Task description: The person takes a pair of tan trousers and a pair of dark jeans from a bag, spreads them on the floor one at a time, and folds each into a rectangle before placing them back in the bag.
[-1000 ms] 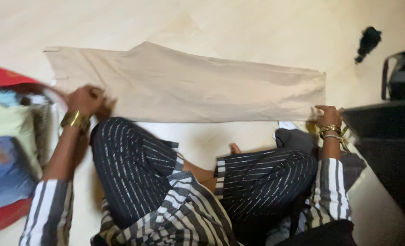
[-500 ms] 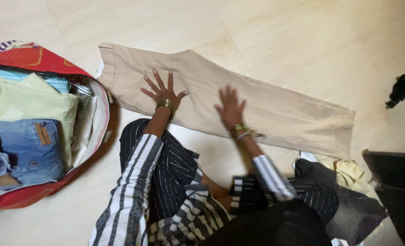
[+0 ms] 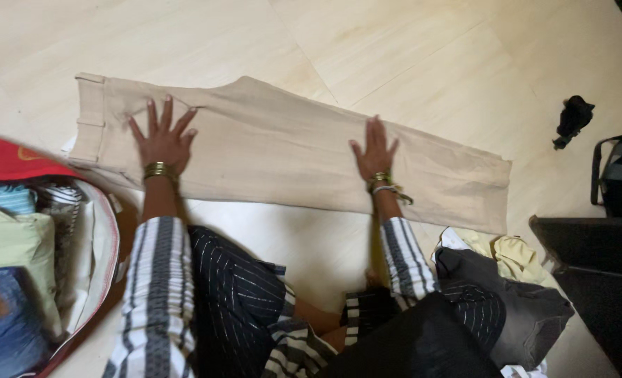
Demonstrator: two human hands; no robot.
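Beige cotton trousers (image 3: 276, 150), folded leg on leg, lie flat across the pale wooden floor (image 3: 185, 35), waistband toward its left side. Left hand (image 3: 163, 136) pressed flat near the waistband, fingers spread wide; right hand (image 3: 375, 150) flat on the mid-leg, fingers nearly together. Cloth looks light, soft and limp; best gripped at waistband or hem. Open red fabric bag (image 3: 10, 164) at left holds folded garments, denim among them.

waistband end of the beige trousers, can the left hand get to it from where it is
Probably yes: the left hand lies flat on the beige trousers just beside the waistband, with only bare cloth between them.
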